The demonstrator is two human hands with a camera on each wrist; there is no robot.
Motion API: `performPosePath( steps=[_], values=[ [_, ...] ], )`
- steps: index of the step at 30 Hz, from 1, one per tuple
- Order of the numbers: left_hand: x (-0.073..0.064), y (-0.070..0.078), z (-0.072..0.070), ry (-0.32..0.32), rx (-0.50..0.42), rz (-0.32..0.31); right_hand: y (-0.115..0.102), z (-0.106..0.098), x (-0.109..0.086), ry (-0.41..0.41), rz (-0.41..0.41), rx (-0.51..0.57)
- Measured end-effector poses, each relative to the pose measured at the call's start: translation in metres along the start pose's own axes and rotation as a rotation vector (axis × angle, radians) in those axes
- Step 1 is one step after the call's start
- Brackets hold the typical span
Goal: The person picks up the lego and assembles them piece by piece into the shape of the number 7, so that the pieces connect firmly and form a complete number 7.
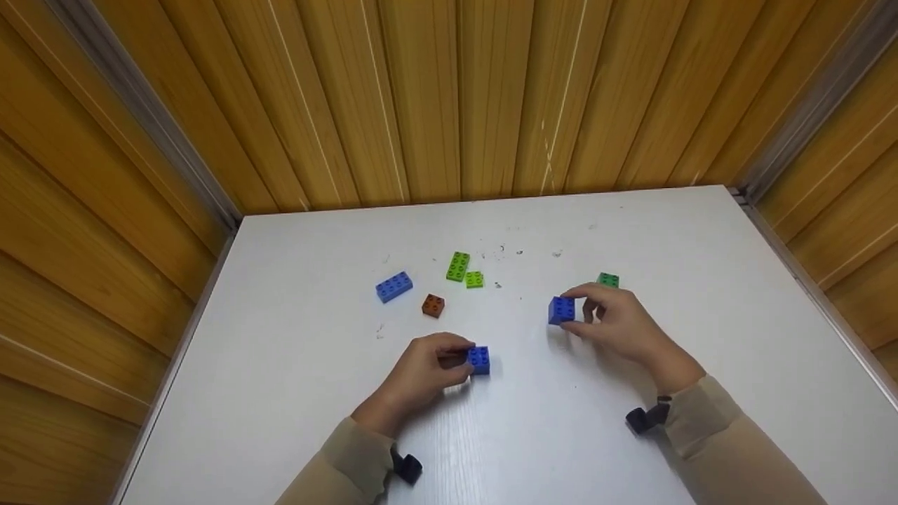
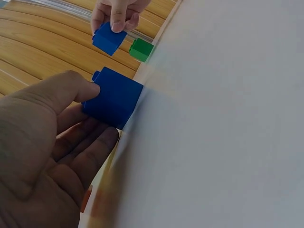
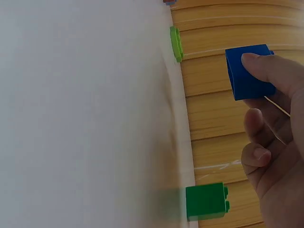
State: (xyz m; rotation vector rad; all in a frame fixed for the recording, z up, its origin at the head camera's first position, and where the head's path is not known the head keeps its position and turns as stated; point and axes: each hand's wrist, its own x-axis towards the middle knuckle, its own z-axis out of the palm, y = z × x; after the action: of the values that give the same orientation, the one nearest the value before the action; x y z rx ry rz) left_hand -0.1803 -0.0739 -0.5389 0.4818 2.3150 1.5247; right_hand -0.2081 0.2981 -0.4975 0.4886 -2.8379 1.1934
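Note:
Between thumb and fingers, my left hand (image 1: 424,368) pinches a blue building brick (image 1: 479,360) that sits on the white table at front centre. The left wrist view shows the same blue brick (image 2: 114,97) with its base at the tabletop. Farther right, my right hand (image 1: 621,322) holds a second blue brick (image 1: 561,310) by its sides, studs up. In the right wrist view this brick (image 3: 251,71) is raised above the table, its hollow underside partly showing. A green brick (image 1: 608,280) stands just behind the right hand, partly hidden by it.
Toward the back left of the white table (image 1: 309,393) lie a longer blue brick (image 1: 394,287), a brown brick (image 1: 433,306), a long lime-green brick (image 1: 458,266) and a small lime-green brick (image 1: 474,280). Wood-patterned walls (image 1: 421,105) enclose the back and sides.

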Motion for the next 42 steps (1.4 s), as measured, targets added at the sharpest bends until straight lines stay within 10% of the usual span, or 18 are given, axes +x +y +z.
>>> performPosePath(
  steps=[42],
  values=[
    [0.003,-0.001,0.000,-0.001,-0.016,0.014,-0.054,0.068,0.013,-0.122,-0.310,0.198]
  ],
)
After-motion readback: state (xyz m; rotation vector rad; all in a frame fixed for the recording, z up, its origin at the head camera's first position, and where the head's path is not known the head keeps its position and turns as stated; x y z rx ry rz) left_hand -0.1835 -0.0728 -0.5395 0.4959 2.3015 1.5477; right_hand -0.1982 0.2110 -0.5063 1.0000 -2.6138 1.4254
